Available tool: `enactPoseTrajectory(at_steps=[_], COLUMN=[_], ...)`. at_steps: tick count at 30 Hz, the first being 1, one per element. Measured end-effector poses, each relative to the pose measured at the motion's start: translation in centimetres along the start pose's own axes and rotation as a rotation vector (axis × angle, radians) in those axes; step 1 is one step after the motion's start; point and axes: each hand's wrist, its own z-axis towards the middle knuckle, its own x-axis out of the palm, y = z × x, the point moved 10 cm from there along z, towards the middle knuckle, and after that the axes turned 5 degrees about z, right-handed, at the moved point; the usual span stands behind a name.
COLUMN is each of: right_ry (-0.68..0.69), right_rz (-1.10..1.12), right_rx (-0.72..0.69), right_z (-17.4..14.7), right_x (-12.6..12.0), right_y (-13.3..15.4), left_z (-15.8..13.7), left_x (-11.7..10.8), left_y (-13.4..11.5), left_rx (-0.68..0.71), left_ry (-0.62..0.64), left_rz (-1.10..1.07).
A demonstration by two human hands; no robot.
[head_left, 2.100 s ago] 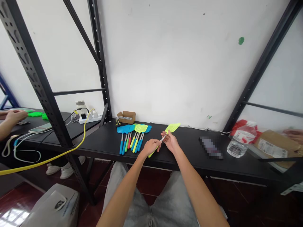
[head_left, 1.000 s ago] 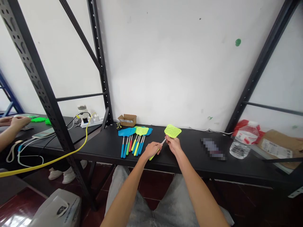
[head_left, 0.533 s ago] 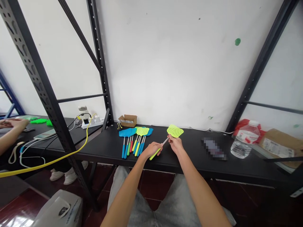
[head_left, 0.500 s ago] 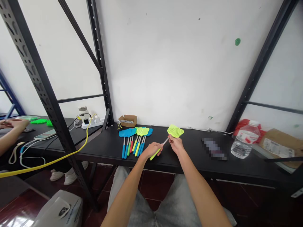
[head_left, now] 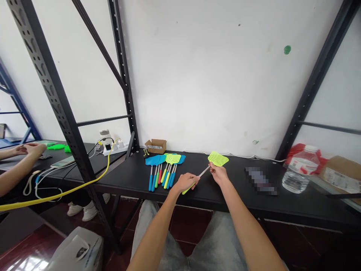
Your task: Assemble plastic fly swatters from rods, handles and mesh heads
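A yellow-green fly swatter with a metal shaft slants up to the right above the table. My left hand is closed around its handle end, and part of the grip sticks out below. My right hand pinches the shaft just under the mesh head. Bare metal shows between the two hands. To the left lies a bunch of fly swatters in blue, green, red and yellow-green, heads to the wall and grips toward me.
An open cardboard box stands by the wall. A pixelated object, a water bottle and a brown package are on the right. A yellow cable crosses at left, near another person's hands and a power strip.
My hands have drawn slightly apart along the swatter, and a longer stretch of metal shaft shows between them. The whole view has shifted a little.
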Motion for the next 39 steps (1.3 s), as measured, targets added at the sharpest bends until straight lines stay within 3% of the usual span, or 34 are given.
enactPoseTrajectory(at_steps=[11, 22, 32, 39], right_ry=[-0.093, 0.027, 0.162, 0.154], right_rz=[0.057, 0.0, -0.164, -0.163], right_rx=[0.005, -0.061, -0.033, -0.023], right_z=[0.4, -1.0, -1.5, -1.0], right_x=[-2.7, -1.3, 0.3, 0.1], right_y=[1.8, 2.4, 1.4, 1.2], left_z=[-0.3, 0.4, 4.7, 4.8], left_x=[0.2, 0.5, 3.0, 3.7], left_y=[-0.6, 0.0, -2.9, -1.9], left_rx=[0.038, 0.033, 0.061, 0.019], left_ry=[0.034, 0.096, -0.011, -0.053], left_rz=[0.014, -0.054, 0.002, -0.063])
